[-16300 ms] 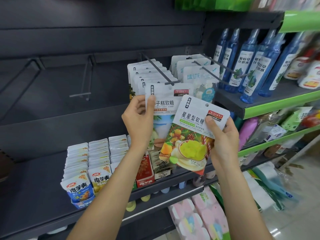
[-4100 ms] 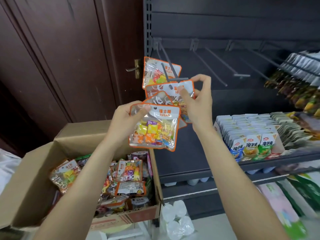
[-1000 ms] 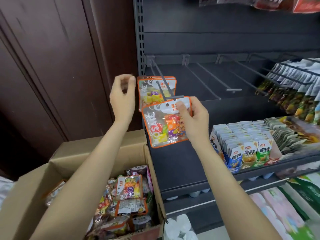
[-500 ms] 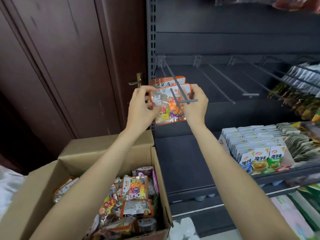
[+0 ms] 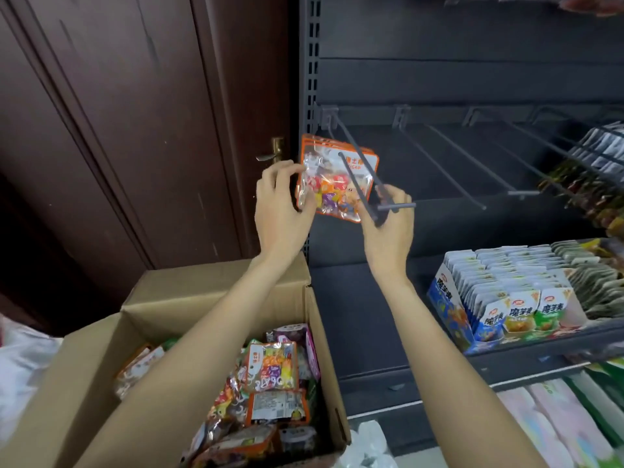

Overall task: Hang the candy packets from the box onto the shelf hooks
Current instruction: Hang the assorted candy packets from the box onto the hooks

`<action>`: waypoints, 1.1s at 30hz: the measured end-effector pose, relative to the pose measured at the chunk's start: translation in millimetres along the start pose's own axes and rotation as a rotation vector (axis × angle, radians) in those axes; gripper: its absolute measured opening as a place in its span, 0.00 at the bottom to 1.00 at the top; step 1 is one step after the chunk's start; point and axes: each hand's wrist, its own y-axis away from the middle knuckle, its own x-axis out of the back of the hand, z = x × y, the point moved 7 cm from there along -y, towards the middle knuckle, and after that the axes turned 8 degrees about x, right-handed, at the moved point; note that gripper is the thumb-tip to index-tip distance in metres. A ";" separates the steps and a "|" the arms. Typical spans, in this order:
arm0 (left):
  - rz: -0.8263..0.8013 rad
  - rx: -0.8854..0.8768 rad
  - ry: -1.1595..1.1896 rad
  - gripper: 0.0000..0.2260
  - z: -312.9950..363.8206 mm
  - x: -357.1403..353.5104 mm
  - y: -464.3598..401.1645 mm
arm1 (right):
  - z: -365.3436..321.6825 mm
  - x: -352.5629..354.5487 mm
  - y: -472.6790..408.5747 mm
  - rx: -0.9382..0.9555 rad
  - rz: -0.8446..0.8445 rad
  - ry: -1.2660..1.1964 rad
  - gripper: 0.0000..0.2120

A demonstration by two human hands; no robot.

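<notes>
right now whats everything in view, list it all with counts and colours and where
hanging candy packets: a few, count unclear, orange-edged clear, far-left shelf hook
shelf hooks: several, dark grey, along the back rail
cardboard box: one, brown, lower left
loose candy packets: many, multicoloured, inside the box
snack packs: rows, white with blue, yellow, green fronts, right shelf
door: one, dark brown, left
left hand: touching the hanging packets' left edge
right hand: at the hook's tip, behind it
</notes>
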 end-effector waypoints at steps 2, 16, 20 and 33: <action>0.019 -0.001 0.002 0.12 -4.0 21.2 28.5 | -2.3 5.0 36.2 0.014 -0.134 -0.018 0.09; -0.686 0.243 -0.404 0.12 -145.8 141.9 243.8 | -15.6 -32.2 251.4 0.161 -1.238 0.091 0.11; -0.774 0.419 -0.438 0.11 -191.8 151.8 245.7 | -0.3 -76.1 268.7 0.134 -1.382 0.252 0.13; -1.161 0.409 -0.685 0.34 -321.8 69.0 205.3 | 93.7 -208.2 287.8 -0.299 -1.424 0.567 0.35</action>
